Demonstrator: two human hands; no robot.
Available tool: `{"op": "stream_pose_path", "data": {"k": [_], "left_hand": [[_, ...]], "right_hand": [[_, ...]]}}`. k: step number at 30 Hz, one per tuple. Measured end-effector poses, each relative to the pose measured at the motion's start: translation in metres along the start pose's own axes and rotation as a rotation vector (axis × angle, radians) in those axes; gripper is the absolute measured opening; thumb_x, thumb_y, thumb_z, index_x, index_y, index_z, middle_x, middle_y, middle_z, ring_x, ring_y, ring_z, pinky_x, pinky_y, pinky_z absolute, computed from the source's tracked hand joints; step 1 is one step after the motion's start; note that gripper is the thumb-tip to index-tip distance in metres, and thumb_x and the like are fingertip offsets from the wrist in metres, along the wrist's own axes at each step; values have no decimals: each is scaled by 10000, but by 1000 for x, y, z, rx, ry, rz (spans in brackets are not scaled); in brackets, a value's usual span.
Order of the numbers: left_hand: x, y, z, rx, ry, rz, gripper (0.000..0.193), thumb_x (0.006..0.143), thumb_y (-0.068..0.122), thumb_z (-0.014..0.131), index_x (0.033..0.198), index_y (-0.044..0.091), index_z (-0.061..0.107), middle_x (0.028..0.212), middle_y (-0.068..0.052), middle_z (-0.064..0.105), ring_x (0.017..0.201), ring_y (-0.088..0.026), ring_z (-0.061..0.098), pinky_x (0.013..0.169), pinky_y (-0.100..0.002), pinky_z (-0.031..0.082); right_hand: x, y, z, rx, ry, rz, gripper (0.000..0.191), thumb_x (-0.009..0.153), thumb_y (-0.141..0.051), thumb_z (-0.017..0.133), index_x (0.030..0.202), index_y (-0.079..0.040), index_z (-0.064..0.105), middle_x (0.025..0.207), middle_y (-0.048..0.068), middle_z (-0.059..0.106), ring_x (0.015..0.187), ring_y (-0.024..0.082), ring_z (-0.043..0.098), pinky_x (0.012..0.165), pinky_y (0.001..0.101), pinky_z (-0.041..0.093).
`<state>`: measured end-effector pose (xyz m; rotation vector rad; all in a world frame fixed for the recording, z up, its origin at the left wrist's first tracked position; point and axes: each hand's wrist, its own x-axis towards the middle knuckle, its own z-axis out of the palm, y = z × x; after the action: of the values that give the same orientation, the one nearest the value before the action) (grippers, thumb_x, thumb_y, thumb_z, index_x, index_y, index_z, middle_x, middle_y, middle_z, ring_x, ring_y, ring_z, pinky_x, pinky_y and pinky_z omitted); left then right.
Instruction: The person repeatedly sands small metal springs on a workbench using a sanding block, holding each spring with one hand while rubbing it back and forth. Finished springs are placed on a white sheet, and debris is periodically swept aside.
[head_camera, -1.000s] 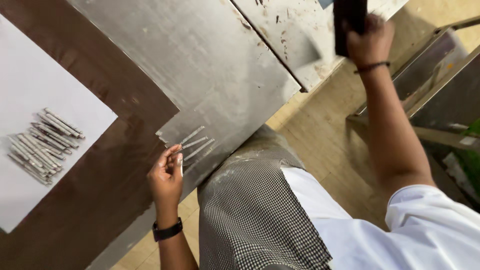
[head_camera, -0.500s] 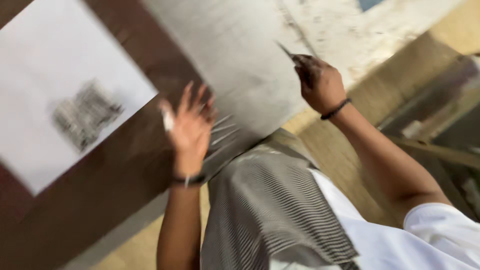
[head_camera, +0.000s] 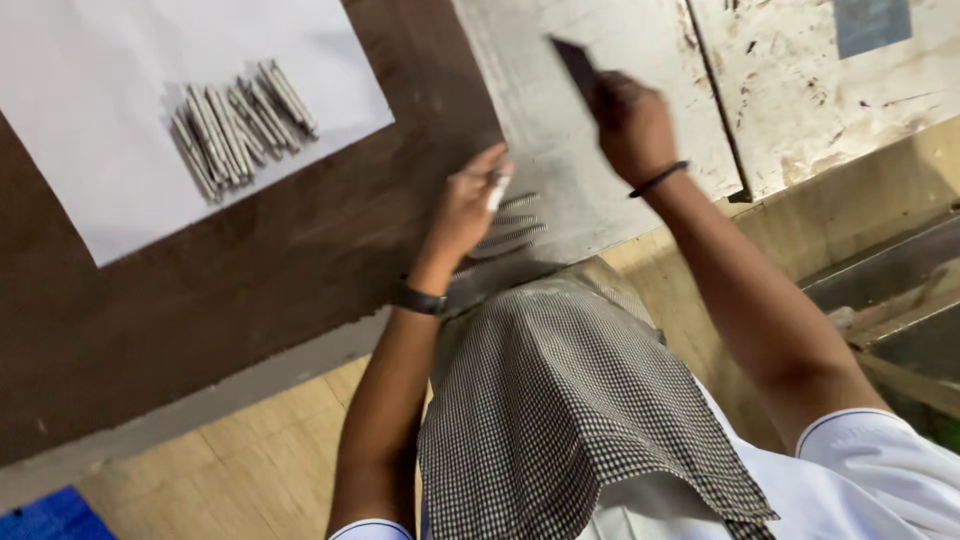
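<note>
Sticks (head_camera: 510, 225) (near slab edge) beside left hand (head_camera: 465, 215).

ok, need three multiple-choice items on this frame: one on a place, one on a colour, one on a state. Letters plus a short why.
1. Where does the big pile of thin metal sticks lie?
A. on the white sheet
B. on the checked cloth
C. on the floor

2. What colour is the band on the right wrist?
A. red
B. white
C. black

3. What is the right hand doing?
A. resting flat and empty
B. gripping a dark flat tool
C. hanging under the table

A: the pile of sticks sits on the white sheet at upper left.
C: the wrist band is a thin black loop.
B: the right hand is closed around a dark flat tool above the grey metal plate.
</note>
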<state>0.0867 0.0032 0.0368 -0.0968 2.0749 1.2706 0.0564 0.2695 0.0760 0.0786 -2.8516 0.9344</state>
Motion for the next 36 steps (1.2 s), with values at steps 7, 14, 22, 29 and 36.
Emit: {"op": "stream_pose_path", "data": {"k": [7,14,22,29,36], "left_hand": [[-47,-31,-32,-157,192,201,534,1017,387,612,1403,24,556,1374,-160,667,1239,-252,668,1019,-344,534],[-85,32,5,561,238,299,710,899,455,740,1434,41,525,1465,-211,550,1310,-405,552,1044,-506,443],[-20,51,57,872,279,324,637,891,300,663,1396,-56,514,1464,-230,530,1200,-366,601,991,-471,486],[-1,1,47,904,532,497,447,967,124,526,1378,-42,583,1425,-186,607,1128,-307,633,958,-420,539],[-19,-30,17,892,545,510,406,951,141,557,1319,-2,651,1390,-107,657,975,-250,611,878,-379,538]], "right_hand": [[-58,44,16,-573,-128,-271,506,976,-111,510,1473,-95,602,1502,168,583,1346,367,503,1054,484,452],[-63,5,32,-218,-339,-346,446,1051,-87,473,1465,-171,615,1515,103,576,1402,293,519,1144,496,427],[-25,0,36,-276,-358,-418,366,973,-164,558,1308,-143,704,1354,89,671,1279,290,583,1076,498,409],[-29,-27,63,-284,-289,-393,313,950,-190,600,1234,-161,729,1277,52,713,1195,269,643,960,484,495],[-41,-54,91,-268,-268,-401,335,951,-132,601,1265,-122,719,1309,26,699,1236,232,628,950,426,523]]}}
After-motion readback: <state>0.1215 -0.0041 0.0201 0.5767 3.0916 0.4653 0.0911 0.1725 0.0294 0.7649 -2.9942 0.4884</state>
